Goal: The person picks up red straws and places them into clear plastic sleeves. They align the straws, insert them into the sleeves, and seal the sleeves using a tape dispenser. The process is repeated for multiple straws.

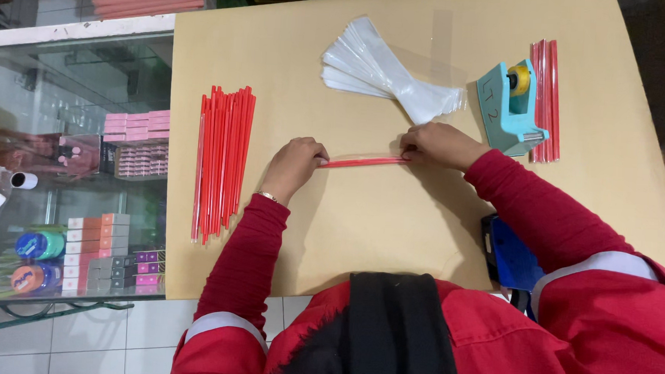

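Your left hand (294,164) and right hand (439,145) each pinch one end of a red stick (364,162), seemingly sleeved in clear plastic, lying mid-table (390,235). Left lies a red stick pile (221,162); farther off, clear sleeves (388,68) and a teal tape dispenser (510,105).

Table top (391,228): plain tan, unpatterned. Stick bundle (222,162), centre left: bright red. Single stick (364,162) at mid-frame: red. Packed sticks (546,96), upper right: red. Tape dispenser (508,105), upper right: teal, its roll yellow. Sleeve stack (384,68), upper centre: clear to whitish. Person's jacket (568,328), bottom: red with a pale grey band; head covering black.
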